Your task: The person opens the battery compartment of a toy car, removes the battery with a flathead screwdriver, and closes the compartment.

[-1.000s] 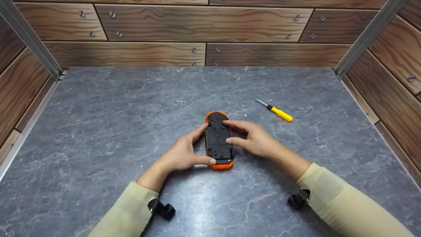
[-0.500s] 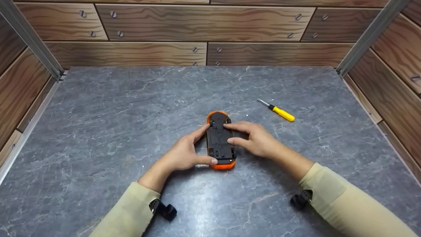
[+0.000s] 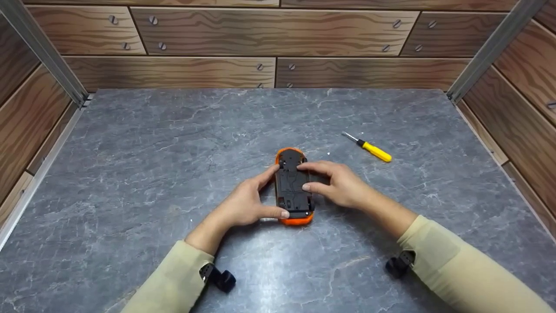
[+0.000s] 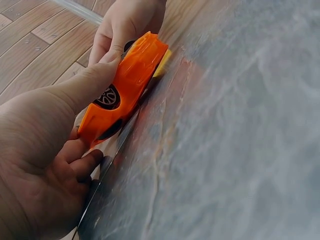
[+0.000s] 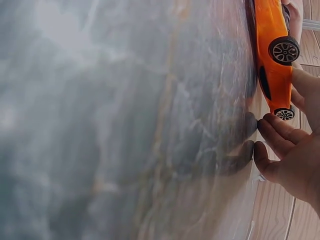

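Observation:
An orange toy car (image 3: 290,184) lies upside down on the grey marbled table, its black underside facing up. My left hand (image 3: 241,204) holds it from the left, with the thumb at its near end and a finger along its far left side. In the left wrist view the thumb lies over the orange body near a wheel (image 4: 109,98). The thumb and index finger of my right hand (image 3: 343,187) rest on the underside from the right. In the right wrist view its other fingers (image 5: 280,137) reach down to the table by the car's end.
A screwdriver (image 3: 371,150) with a yellow handle lies on the table (image 3: 173,139), right of and beyond the car. A tiny white bit (image 3: 329,153) lies between them. Wood-patterned walls (image 3: 278,32) and metal posts (image 3: 491,50) border the table.

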{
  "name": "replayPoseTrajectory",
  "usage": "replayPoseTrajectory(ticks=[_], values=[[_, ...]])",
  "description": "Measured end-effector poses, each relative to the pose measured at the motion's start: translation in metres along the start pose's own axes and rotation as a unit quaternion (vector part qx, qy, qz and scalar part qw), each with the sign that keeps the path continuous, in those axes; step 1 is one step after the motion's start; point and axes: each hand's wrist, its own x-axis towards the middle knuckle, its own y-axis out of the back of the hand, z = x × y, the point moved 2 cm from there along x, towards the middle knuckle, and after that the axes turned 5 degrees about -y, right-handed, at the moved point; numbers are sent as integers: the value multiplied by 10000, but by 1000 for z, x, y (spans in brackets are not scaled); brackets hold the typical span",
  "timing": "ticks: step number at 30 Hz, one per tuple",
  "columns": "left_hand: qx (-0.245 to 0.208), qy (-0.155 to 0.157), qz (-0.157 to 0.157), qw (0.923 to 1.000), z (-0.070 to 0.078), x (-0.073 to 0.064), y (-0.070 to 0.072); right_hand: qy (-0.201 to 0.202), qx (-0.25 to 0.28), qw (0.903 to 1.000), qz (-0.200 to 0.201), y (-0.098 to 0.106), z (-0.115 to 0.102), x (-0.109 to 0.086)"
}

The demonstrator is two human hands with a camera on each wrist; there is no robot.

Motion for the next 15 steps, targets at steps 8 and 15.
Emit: replayPoseTrajectory(ticks=[8, 15], values=[[81, 75, 37, 9999, -2, 1, -1, -20, 175, 9998, -93, -1, 1, 2], [216, 198, 17, 9996, -2, 1, -1, -43, 251, 9996, -119, -1, 1, 3]])
